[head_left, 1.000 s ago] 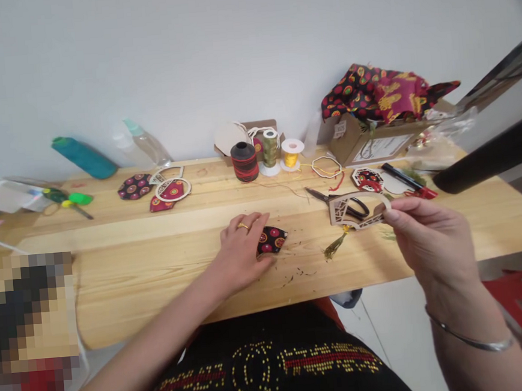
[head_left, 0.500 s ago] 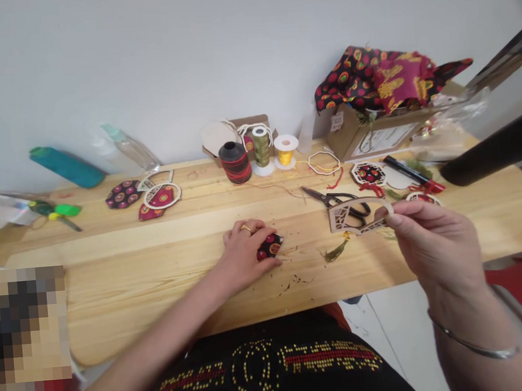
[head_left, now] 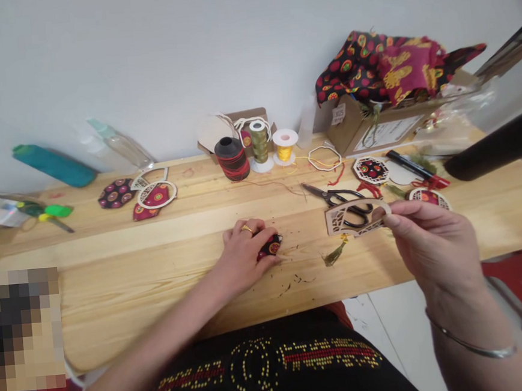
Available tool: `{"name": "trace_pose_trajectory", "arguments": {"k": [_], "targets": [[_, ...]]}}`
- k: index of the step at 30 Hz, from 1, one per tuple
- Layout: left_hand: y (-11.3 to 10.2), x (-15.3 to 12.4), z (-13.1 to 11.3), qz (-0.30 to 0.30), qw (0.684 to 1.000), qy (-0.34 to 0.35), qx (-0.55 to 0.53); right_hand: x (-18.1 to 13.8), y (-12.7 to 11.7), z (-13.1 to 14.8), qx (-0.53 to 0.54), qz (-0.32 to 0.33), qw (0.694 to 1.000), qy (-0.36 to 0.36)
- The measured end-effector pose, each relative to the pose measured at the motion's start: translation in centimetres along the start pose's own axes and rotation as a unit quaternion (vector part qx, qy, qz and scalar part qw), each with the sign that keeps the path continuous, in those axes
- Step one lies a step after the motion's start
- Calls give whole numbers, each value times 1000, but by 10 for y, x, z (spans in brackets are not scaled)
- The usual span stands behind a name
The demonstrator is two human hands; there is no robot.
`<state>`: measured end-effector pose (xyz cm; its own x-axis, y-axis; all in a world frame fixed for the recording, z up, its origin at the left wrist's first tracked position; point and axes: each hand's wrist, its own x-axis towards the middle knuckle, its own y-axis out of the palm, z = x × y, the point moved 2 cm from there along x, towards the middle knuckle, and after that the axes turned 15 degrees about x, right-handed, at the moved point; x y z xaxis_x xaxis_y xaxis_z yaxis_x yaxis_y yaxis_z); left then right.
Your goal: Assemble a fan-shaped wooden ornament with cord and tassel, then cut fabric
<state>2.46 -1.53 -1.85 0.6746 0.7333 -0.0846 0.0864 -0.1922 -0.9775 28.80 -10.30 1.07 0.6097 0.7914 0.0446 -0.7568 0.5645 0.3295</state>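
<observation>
My left hand rests on the table with its fingers curled over a small black patterned fabric piece, partly hidden under the thumb and fingers. Above the table, my right hand pinches the right end of a fan-shaped wooden openwork frame between thumb and fingers. Behind that frame lie scissors with black handles, their blades pointing left. A green tassel lies just below the frame. Dark scraps are scattered on the table close to my left hand.
Thread spools in black-red, olive and yellow stand along the back. A cardboard box heaped with patterned cloth is at back right, by a black post. Fabric pieces and a teal thread cone lie left.
My view has shifted slightly. The right hand with the wooden frame has barely moved, a touch to the left. My left hand stays on the fabric piece.
</observation>
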Motion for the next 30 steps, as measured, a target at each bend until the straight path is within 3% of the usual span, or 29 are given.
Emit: {"name": "trace_pose_trajectory", "arguments": {"k": [17, 24, 27, 30], "targets": [[-4, -1, 4, 18, 999, 4, -41, -16, 10, 7, -15, 27, 999, -10], [-19, -30, 35, -69, 995, -59, -48, -24, 12, 16, 4, 50, 999, 3], [-18, -50, 43, -124, 981, -81, -123, -26, 15, 17, 8, 61, 998, 14], [-17, -63, 38, -168, 949, -112, -244, -28, 24, 14, 6, 82, 996, 19]]}}
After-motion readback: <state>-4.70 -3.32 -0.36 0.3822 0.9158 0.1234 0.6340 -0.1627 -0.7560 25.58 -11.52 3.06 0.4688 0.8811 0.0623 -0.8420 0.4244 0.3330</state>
